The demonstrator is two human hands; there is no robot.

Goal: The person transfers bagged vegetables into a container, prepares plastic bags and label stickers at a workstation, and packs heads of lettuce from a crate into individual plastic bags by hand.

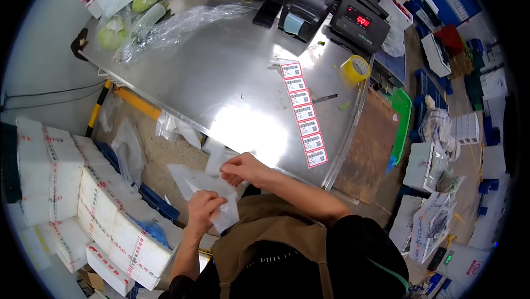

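My left hand (205, 208) and right hand (243, 170), each grip closed, pinch translucent white plastic (223, 211), one bag or two I cannot tell, off the silver metal bench (182, 78)'s near edge. Rightward lie seven red-bordered white labels (304, 113), one yellow tape roll (355, 69).

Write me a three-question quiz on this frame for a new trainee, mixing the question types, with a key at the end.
1. What is the left hand gripping?
A) a phone
B) a thin plastic bag
C) a cucumber

2. True or false: the yellow tape roll lies on top of the strip of labels.

3. Fill in the missing word: the lit digits on the scale are ____ in colour.

Key: 1 B; 2 false, the roll sits apart from the strip on the metal table; 3 red.
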